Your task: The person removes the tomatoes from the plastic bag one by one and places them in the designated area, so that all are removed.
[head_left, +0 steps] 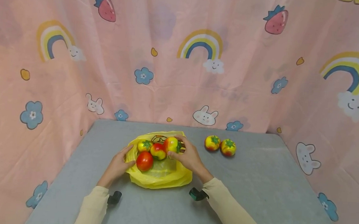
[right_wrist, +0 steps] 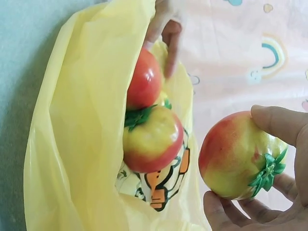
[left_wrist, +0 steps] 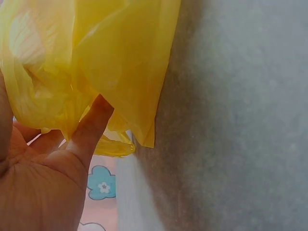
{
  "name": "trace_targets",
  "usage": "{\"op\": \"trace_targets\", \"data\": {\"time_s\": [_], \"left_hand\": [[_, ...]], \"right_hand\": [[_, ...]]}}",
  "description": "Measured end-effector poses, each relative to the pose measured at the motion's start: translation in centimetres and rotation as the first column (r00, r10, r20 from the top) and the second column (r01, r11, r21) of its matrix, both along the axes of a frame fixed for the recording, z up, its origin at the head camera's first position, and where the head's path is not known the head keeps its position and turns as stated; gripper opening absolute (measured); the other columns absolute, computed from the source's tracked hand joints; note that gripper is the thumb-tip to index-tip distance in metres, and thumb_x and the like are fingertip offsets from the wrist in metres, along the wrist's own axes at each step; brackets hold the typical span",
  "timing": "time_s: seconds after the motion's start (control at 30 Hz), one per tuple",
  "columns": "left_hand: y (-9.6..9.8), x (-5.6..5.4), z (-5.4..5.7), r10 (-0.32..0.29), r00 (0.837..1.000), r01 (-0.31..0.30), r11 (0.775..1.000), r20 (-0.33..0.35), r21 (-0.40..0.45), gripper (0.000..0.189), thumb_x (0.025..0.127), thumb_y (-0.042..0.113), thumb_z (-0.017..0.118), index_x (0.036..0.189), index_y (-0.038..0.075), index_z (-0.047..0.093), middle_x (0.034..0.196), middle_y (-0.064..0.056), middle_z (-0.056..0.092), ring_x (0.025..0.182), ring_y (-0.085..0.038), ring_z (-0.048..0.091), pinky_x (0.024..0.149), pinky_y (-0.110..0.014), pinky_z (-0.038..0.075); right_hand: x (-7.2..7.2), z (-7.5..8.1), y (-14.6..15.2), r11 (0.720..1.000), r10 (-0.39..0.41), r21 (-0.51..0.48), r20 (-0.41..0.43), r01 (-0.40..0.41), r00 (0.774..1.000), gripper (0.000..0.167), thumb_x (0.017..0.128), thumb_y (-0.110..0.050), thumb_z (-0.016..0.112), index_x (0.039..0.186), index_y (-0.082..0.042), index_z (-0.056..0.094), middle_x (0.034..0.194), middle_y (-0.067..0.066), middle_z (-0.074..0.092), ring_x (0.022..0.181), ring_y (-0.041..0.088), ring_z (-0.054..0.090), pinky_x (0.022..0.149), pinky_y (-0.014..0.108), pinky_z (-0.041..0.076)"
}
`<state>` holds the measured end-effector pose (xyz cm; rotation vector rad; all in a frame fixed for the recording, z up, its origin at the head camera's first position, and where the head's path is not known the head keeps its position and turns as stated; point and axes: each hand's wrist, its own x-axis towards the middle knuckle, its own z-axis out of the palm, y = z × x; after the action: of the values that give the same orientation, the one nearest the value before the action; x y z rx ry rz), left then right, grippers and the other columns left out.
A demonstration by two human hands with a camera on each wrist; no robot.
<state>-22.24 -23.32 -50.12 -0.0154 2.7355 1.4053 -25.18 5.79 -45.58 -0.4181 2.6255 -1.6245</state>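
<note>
A yellow plastic bag (head_left: 159, 182) lies spread on the table with its mouth open. My left hand (head_left: 118, 163) holds the bag's left side; in the left wrist view its thumb (left_wrist: 94, 125) presses the outside of the film. My right hand (head_left: 192, 157) grips a yellow-red toy tomato (head_left: 172, 144) with a green calyx, just over the bag's right part. Inside the bag sit a red tomato (head_left: 144, 161), a red-yellow tomato (head_left: 158, 151) and a yellow one (head_left: 145, 145). The right wrist view shows the held tomato (right_wrist: 240, 156) apart from the others, between thumb and fingers.
Two more yellow-red tomatoes (head_left: 212, 143) (head_left: 228, 147) stand side by side to the right of the bag. A grey cloth (head_left: 270, 186) covers the table. Behind hangs a pink printed curtain (head_left: 168, 97). Each wrist carries a small dark camera (head_left: 198, 194).
</note>
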Motion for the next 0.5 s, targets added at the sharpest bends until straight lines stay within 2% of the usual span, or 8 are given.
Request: {"op": "trace_targets", "data": {"time_s": [0.3, 0.5], "left_hand": [[0.05, -0.25, 0.29, -0.011, 1.0, 0.011, 1.0, -0.013, -0.008, 0.07, 0.09, 0.011, 0.065, 0.153, 0.009, 0.034, 0.161, -0.021, 0.025, 0.15, -0.042, 0.019, 0.122, -0.057, 0.017], [-0.15, -0.17, -0.04, -0.01, 1.0, 0.01, 1.0, 0.004, -0.026, 0.071, 0.09, 0.011, 0.065, 0.153, 0.011, 0.033, 0.162, -0.019, 0.023, 0.151, -0.04, 0.018, 0.122, -0.056, 0.016]], "right_hand": [[0.33, 0.38, 0.11, 0.999, 0.021, -0.031, -0.051, -0.023, 0.998, 0.065, 0.081, -0.022, 0.08, 0.139, -0.016, 0.051, 0.132, 0.01, 0.058, 0.121, 0.03, 0.057, 0.1, 0.048, 0.052], [0.7, 0.22, 0.28, 0.998, 0.043, -0.039, -0.052, -0.045, 0.998, 0.066, 0.081, -0.023, 0.081, 0.139, -0.016, 0.051, 0.133, 0.01, 0.057, 0.12, 0.029, 0.057, 0.098, 0.047, 0.053]]}}
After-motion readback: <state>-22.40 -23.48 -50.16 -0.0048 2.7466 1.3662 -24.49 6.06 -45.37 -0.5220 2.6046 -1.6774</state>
